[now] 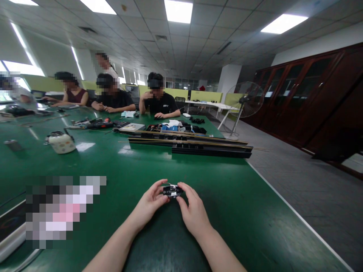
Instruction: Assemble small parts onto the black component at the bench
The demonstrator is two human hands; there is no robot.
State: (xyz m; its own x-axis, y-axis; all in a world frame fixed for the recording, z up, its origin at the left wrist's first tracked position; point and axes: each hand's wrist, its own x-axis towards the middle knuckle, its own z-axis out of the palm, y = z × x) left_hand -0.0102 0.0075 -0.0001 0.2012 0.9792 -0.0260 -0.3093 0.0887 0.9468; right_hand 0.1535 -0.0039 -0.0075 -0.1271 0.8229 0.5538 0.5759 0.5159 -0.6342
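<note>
A small black part (171,191) with silvery and white pieces in it is held between my two hands, just over the green table (119,166). My left hand (150,202) grips its left end between thumb and fingers. At the right end, the thumb and fingers of my right hand (194,207) close on the same part. What exactly the part is cannot be made out.
Long black rails (211,152) with thin brass-coloured rods lie across the table ahead. A white patterned pot (61,142) and a small cylinder (13,145) stand at the left. Tools and boxes lie behind the rails. Several people sit beyond; a fan (243,100) stands at the right.
</note>
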